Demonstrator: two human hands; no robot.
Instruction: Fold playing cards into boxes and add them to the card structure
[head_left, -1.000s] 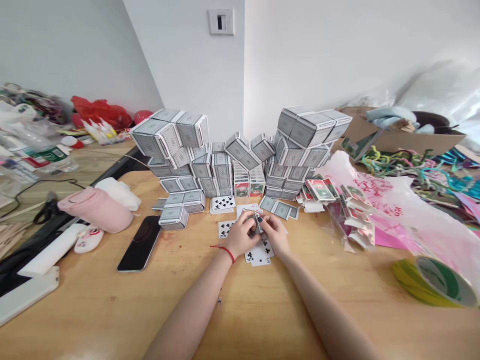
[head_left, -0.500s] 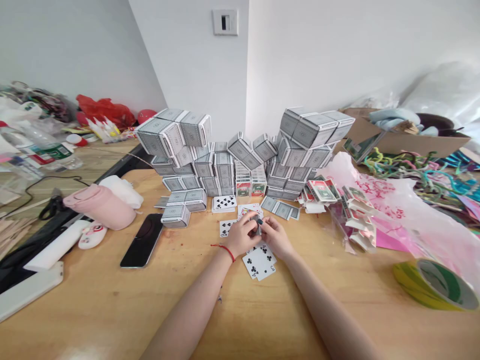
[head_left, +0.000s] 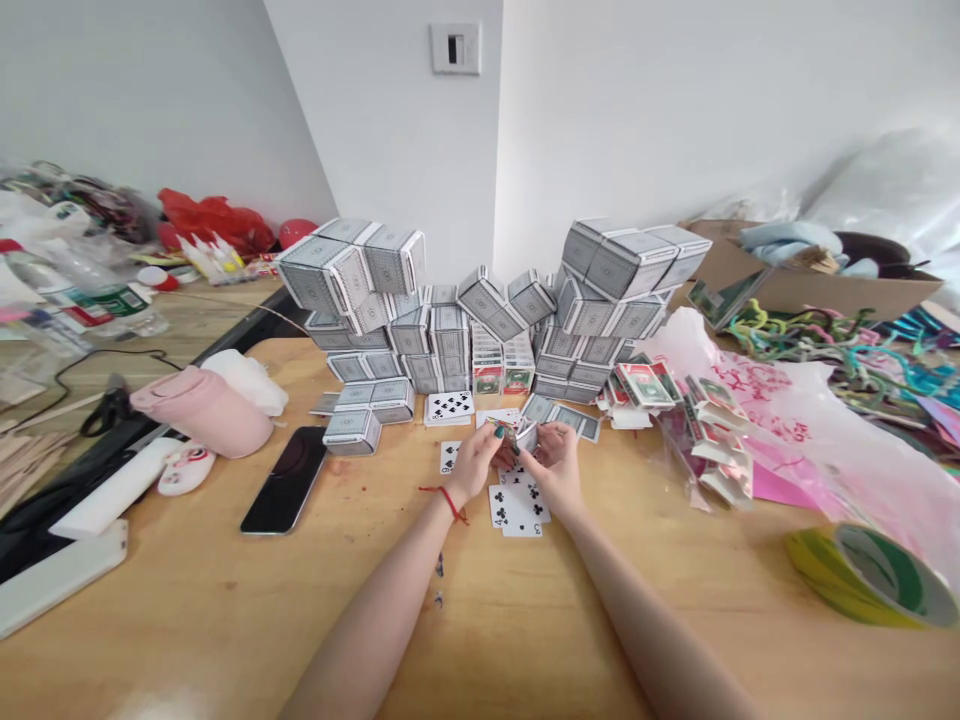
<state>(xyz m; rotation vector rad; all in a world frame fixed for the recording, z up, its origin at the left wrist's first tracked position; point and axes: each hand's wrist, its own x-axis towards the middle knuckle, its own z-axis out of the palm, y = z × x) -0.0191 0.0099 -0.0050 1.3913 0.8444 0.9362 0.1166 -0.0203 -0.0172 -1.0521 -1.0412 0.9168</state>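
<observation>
Both hands meet at the middle of the tabletop [head_left: 360, 590], and here's the action: the left hand [head_left: 475, 464], red string [head_left: 455, 507] round its wrist, and the right hand [head_left: 556, 466] grip a few playing cards [head_left: 527, 438] between them. Fingers curl in close, closed on the cards from both sides, though exactly how many they pinch can't be told. Right below lie loose face-up cards [head_left: 520, 515], a four and a three among them, overlapping. Just left of the hands, a six [head_left: 449, 457] shows; behind it sits a stack topped by an eight of spades [head_left: 448, 406]. Beyond, grey card-back blocks rise in a left tower [head_left: 352, 265] and a right tower [head_left: 630, 265], with tilted blocks [head_left: 491, 302] between. Red-and-green card boxes [head_left: 517, 380] fill the gap underneath. Off to the left, a dark-screened phone [head_left: 283, 482] lies flat; far right, a yellow tape roll [head_left: 817, 572].
</observation>
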